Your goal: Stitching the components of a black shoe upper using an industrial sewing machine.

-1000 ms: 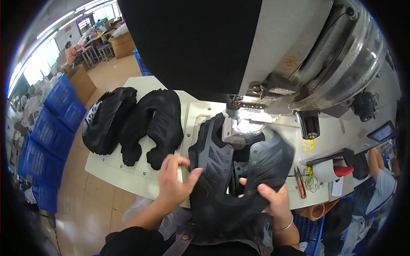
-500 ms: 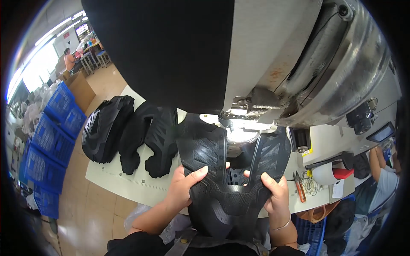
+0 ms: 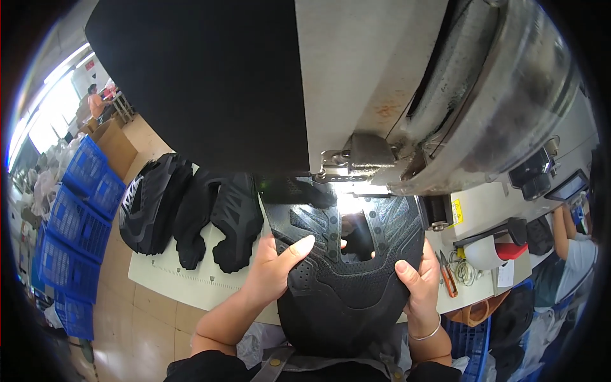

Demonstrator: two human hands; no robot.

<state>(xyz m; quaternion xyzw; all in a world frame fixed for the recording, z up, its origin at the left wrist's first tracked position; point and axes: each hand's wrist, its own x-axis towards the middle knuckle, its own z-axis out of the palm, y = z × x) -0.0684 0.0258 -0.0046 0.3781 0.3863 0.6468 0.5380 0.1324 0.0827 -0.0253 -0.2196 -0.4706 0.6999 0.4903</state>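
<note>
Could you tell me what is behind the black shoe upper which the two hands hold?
Fingertips show through the opening in the black shoe upper. Whatever lies behind its solid parts is covered and cannot be seen.

the head camera looks down and forward from close above the hands (image 3: 272, 272) and table (image 3: 178, 280). its fisheye view curves strongly toward the rim.

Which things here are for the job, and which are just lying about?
For the job:
shoe upper, in left grip and right grip
machine
similar black pieces, probably

Lying about, it seems:
snips
coil
blue crates
</note>
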